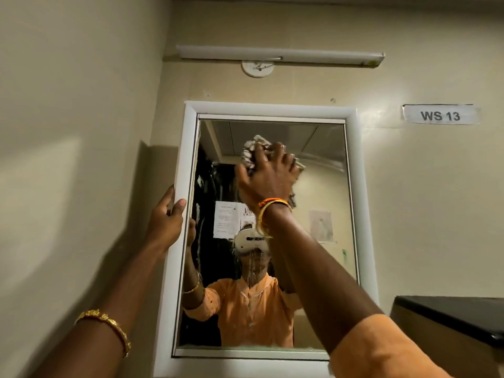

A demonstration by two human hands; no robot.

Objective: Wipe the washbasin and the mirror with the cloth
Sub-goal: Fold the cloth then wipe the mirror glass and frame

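White-framed mirror [321, 186] fills the view, and the right hand [266, 175] is up in the upper middle of the glass, fingers curled tight around a bunched, pale cloth [252, 150] and pressing it flat against the surface. Cloth is wadded, not spread, so only a small patch touches the glass at once. Over at the mirror's left edge, the left hand [166, 214] steadies the frame, thumb on the front face, fingers wrapped behind the edge where they can't be made out.

So where does the job stand? Mirror wiping is under way, no doubt about that. Wet trails run down the glass below the cloth, toward the lower middle, which suggests water or cleaner has been applied and not yet cleared. The right side and the bottom edge of the glass look dull; hard to say whether they've been reached. My read: the mirror is partly done at best, with the streaks and the lower half to go.

Washbasin? Out of view entirely, below the frame's bottom edge, so its state can't be judged from here.
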